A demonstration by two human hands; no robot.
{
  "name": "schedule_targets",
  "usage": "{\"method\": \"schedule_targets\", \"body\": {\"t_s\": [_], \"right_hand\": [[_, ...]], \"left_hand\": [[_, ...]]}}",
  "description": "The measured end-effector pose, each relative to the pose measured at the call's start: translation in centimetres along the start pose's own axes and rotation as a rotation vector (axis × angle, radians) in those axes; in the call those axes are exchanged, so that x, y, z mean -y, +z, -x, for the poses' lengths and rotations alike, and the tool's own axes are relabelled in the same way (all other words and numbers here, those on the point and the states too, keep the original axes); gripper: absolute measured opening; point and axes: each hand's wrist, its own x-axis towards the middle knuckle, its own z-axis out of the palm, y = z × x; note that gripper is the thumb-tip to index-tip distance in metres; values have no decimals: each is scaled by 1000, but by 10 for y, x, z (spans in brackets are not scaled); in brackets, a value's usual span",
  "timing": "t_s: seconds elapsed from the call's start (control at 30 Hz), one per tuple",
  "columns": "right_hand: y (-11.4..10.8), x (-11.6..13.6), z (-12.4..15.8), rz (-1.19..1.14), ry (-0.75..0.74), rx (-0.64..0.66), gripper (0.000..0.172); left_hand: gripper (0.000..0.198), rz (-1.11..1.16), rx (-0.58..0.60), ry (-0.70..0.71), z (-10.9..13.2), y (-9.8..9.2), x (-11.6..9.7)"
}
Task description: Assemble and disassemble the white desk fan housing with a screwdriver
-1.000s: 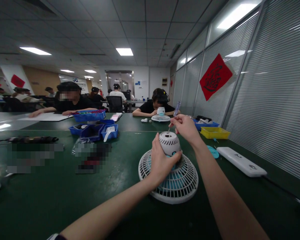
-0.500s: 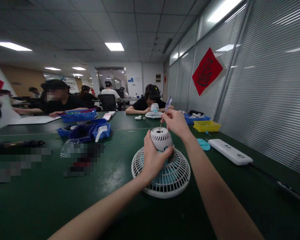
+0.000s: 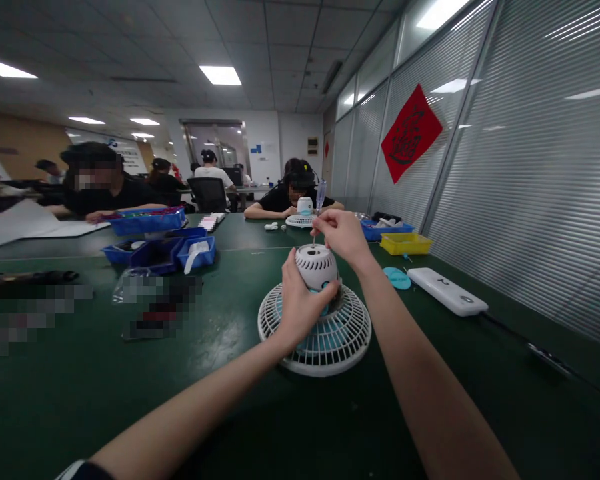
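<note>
A small white fan (image 3: 325, 360) lies grille-down on the green table, its light-blue blades showing through the bars. Its rounded motor housing (image 3: 316, 268) points up, with slots round the side and a dark opening on top. My left hand (image 3: 300, 303) is wrapped round the housing from the left, thumb across the front. Above it, my right hand (image 3: 343, 233) pinches a screwdriver (image 3: 321, 195) with a clear purplish handle. The shaft runs down to the top of the housing, close to the opening; I cannot make out a screw under the tip.
Blue bins (image 3: 163, 253) stand at left behind a plastic bag (image 3: 135, 285). On the right are a yellow tray (image 3: 405, 244), a blue parts tray (image 3: 387, 229), a light-blue disc (image 3: 397, 278) and a long white device (image 3: 447, 291) with a cable. Across the table a person leans behind another fan (image 3: 304, 212).
The screwdriver stands more upright, its handle swung left, and my right fingers have shifted round it. My left hand keeps its hold on the housing. The whole view has shifted slightly.
</note>
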Motion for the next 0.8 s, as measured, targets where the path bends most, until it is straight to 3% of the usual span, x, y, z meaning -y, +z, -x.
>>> {"method": "schedule_targets", "body": {"t_s": [0.17,0.37,0.8], "right_hand": [[-2,0,2,31,-8,31,20],[-1,-4,3,145,-33,-52,18],[6,-4,2,84,-30,-123,17]], "left_hand": [[88,-3,-5,-4,0,0,1],[89,-9,-11,-15,1,0,-1],[89,-12,1,-26,3,-1,-5]]}}
